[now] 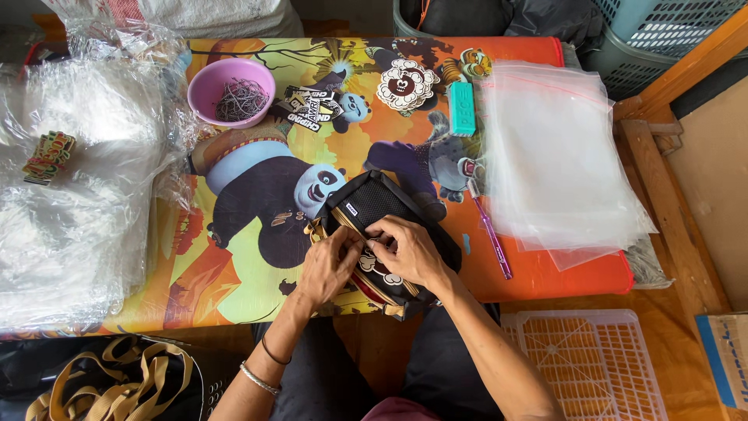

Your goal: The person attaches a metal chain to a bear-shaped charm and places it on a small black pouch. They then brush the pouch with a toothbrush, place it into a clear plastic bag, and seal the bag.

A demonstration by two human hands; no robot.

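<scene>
The black bag (pixel 374 204) lies at the near edge of the table (pixel 545 277), on the bright cartoon cover, with its mesh pocket up and tan straps poking out at the left side. In the head view both hands are bent over its near end. The left hand (pixel 327 265) has its fingers curled and pinched down on the bag's edge, close to a small round sticker or tag with a cartoon face; just what sits between the fingertips is hidden. The right hand (pixel 407 249) is also closed, its fingertips pressing on the same spot, touching the left hand's.

To do this fiddly bit well, I judge the bag should stay flat on the table, with one hand pinning the fabric and the other working the small piece, so nothing twists.

Around it: a pink bowl (pixel 231 91) with thin dark cords, a pile of printed tags (pixel 312 107), a stack of clear zip bags (pixel 557 152) to the right, a purple pen (pixel 491 238) and crumpled plastic sheet (pixel 74 187) on the left.
</scene>
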